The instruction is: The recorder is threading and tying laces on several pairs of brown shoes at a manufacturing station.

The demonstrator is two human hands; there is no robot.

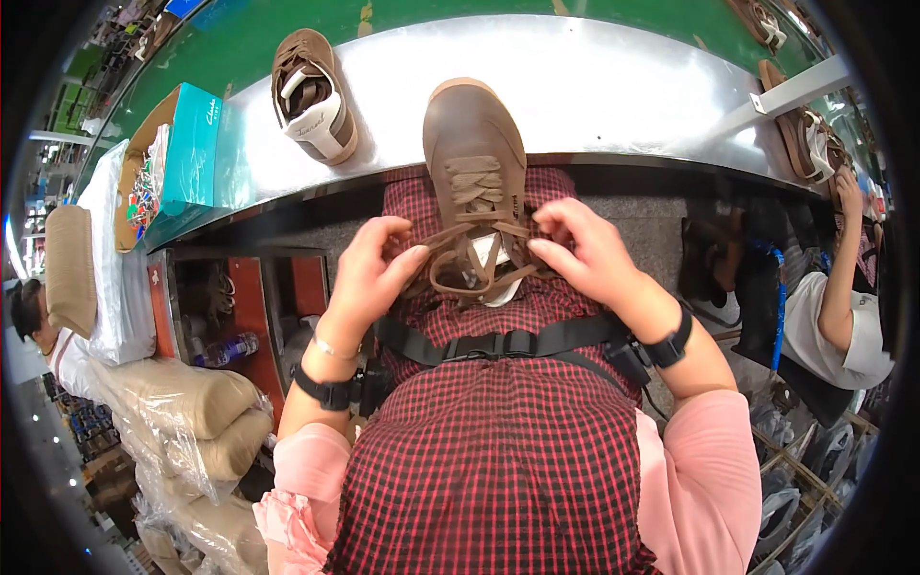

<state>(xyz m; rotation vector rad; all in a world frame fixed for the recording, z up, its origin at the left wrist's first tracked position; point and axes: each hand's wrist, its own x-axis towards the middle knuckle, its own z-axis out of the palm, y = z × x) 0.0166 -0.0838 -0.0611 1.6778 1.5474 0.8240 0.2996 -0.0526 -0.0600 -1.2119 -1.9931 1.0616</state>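
Note:
A brown sneaker [475, 134] lies with its toe pointing away from me, across the near edge of the bench and over my lap. Its flat brown shoelace [476, 184] is threaded up the front, and the loose upper part forms loops over the shoe's opening. At the left of the opening, my left hand [376, 268] pinches the lace between thumb and fingers. My right hand [586, 247] grips the lace at the right side, with thumb and forefinger curled toward it. Between the hands, a white label [491, 251] shows inside the shoe.
A second brown-and-white sneaker [314, 101] rests on the shiny metal bench [613, 86] at the left. Beside it stands a teal box [192, 149] holding small colourful items. Plastic-wrapped beige bundles [201, 402] are stacked to my left. Another person's arm [845, 278] reaches a shoe at the right.

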